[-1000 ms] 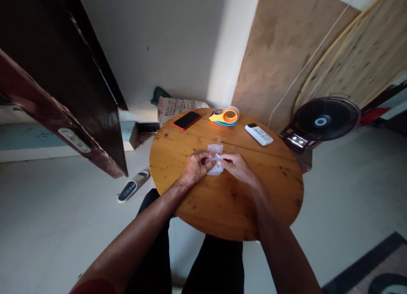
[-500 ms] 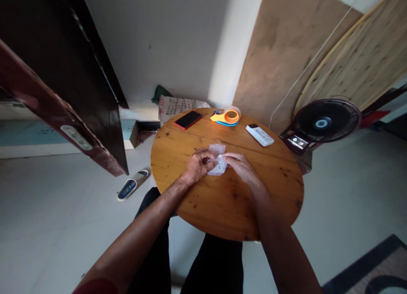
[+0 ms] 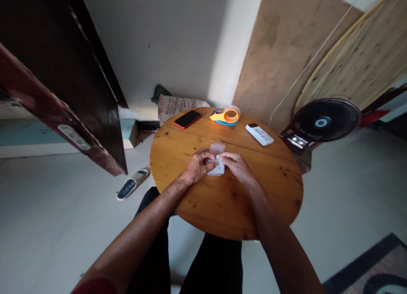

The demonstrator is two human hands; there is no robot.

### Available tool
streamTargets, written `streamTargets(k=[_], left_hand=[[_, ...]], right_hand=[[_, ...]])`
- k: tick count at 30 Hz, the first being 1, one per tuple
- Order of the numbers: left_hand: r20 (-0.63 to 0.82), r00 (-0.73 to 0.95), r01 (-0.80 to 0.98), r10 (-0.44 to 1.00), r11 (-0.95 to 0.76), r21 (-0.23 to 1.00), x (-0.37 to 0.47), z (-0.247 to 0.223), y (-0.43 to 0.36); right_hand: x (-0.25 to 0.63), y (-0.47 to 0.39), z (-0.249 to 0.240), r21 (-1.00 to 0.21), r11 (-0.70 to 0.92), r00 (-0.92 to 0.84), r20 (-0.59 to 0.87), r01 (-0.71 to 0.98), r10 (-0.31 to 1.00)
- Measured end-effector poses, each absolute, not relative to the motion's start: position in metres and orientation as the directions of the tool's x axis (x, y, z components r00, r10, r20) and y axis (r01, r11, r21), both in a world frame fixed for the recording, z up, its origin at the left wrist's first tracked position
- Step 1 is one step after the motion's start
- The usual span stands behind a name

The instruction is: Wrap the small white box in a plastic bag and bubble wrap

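Observation:
A small piece of clear bubble wrap [image 3: 217, 170], bent round something I cannot make out, rests near the middle of the round wooden table [image 3: 229, 209]. My left hand [image 3: 197, 165] grips its left side with fingers curled. From the right, my right hand [image 3: 237, 163] pinches the upper layer of the wrap between thumb and fingers. One end of the plastic stands up beyond my fingertips. What lies inside is hidden by the plastic and my fingers.
Along the table's far side lie a red-edged phone [image 3: 188, 119], an orange and blue tape dispenser [image 3: 226, 116] and a white device [image 3: 259, 134]. A black fan [image 3: 322, 121] stands at the right. A slipper [image 3: 132, 184] is on the floor at left, near a dark door [image 3: 79, 73].
My right hand has moved slightly left, closer to my left hand, over the bubble wrap. My left hand keeps its grip in nearly the same place.

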State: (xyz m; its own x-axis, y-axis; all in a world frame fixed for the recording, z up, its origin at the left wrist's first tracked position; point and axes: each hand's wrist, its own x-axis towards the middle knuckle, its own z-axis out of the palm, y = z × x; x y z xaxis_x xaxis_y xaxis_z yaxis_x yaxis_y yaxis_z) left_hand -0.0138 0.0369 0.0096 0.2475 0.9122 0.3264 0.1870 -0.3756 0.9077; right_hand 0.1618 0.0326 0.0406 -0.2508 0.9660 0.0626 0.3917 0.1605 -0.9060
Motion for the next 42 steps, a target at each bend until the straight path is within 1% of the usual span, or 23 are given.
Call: streamTargets(k=[2,5,7,10,16,19,24,29,33,37,39,42], left_hand=[[0.337,0.243,0.182,0.909,-0.385,0.905,-0.014,0.009,0.037],[0.314,0.246,0.161,0.917,-0.358,0.920,-0.013,0.008,0.038],[0.297,0.245,0.141,0.923,-0.337,0.931,-0.013,0.007,0.038],[0.310,0.242,0.120,0.920,-0.345,0.931,-0.012,0.003,0.039],[0.304,0.249,0.010,0.919,-0.317,0.949,-0.010,-0.003,0.040],[0.308,0.276,0.042,0.910,-0.332,0.942,-0.012,0.002,0.039],[0.306,0.241,0.125,0.921,-0.342,0.932,-0.013,0.004,0.038],[0.292,0.246,0.053,0.924,-0.313,0.948,-0.010,-0.003,0.040],[0.335,0.283,0.096,0.899,-0.374,0.922,-0.012,0.003,0.039],[0.304,0.298,0.118,0.905,-0.351,0.929,-0.014,0.007,0.038],[0.292,0.287,0.113,0.913,-0.335,0.936,-0.013,0.005,0.039],[0.264,0.276,0.076,0.924,-0.295,0.952,-0.012,0.001,0.040]], right_hand=[[0.164,0.032,0.043,-0.896,0.175,-0.274,0.062,0.407,0.960],[0.167,0.031,0.045,-0.888,0.181,-0.292,0.055,0.423,0.955],[0.167,0.031,0.045,-0.888,0.173,-0.294,0.045,0.426,0.955],[0.166,0.031,0.044,-0.888,0.167,-0.284,0.043,0.428,0.958],[0.163,0.032,0.043,-0.886,0.176,-0.296,0.046,0.430,0.954],[0.164,0.033,0.043,-0.886,0.169,-0.291,0.041,0.432,0.956],[0.165,0.033,0.040,-0.884,0.144,-0.275,0.018,0.445,0.961],[0.167,0.035,0.038,-0.906,0.146,-0.309,0.018,0.398,0.951],[0.168,0.034,0.040,-0.889,0.165,-0.316,0.024,0.427,0.948],[0.169,0.034,0.040,-0.897,0.171,-0.338,0.026,0.408,0.941],[0.172,0.037,0.037,-0.911,0.137,-0.268,0.030,0.389,0.963],[0.177,0.045,0.029,-0.930,0.027,-0.023,0.020,0.366,1.000]])
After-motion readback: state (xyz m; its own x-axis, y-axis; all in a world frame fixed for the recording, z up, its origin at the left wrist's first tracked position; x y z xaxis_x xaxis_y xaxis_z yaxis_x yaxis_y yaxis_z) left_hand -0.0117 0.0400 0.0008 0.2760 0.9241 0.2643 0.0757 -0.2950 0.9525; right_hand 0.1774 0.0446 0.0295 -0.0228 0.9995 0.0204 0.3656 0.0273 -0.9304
